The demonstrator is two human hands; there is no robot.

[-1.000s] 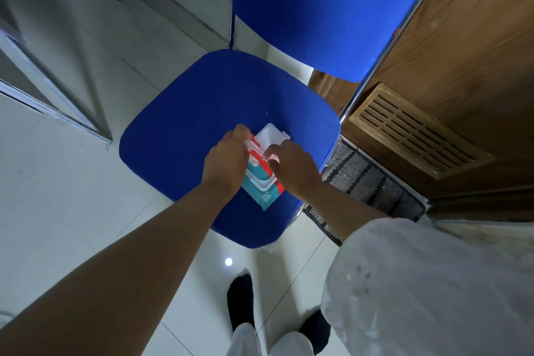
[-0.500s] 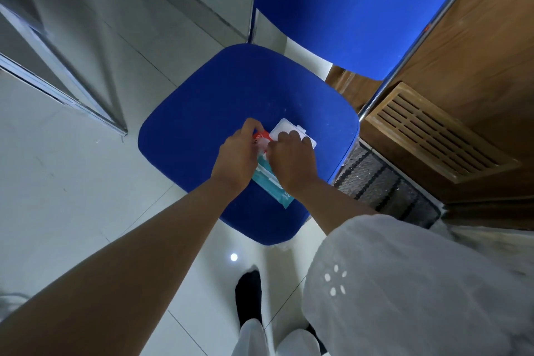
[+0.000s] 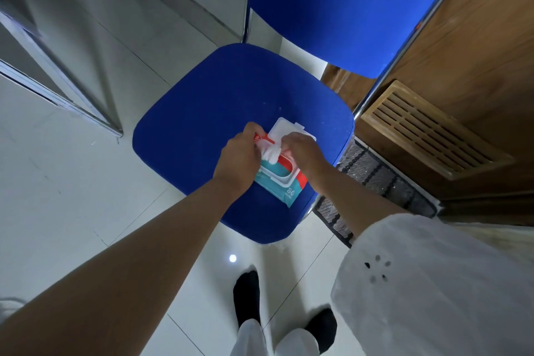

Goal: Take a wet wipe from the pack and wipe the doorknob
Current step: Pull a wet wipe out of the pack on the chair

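Observation:
A teal and red wet wipe pack [image 3: 284, 185] lies on the seat of a blue chair [image 3: 202, 113], its white flip lid [image 3: 284, 128] standing open. My left hand [image 3: 239, 157] presses on the pack's left side and holds it. My right hand [image 3: 303, 150] pinches a bunched white wet wipe [image 3: 271, 154] that sticks up out of the opening between both hands. No doorknob is in view.
The chair's blue backrest [image 3: 346, 3] rises behind the seat. A wooden door [image 3: 476, 52] with a slatted vent [image 3: 427, 130] stands at the right, a dark doormat [image 3: 375, 179] at its foot. My socked feet [image 3: 248, 295] stand on white floor tiles.
A white wipe has come up out of the pack's opening between my fingers. My right hand has lifted slightly, baring more of the teal pack. The camera has shifted a little.

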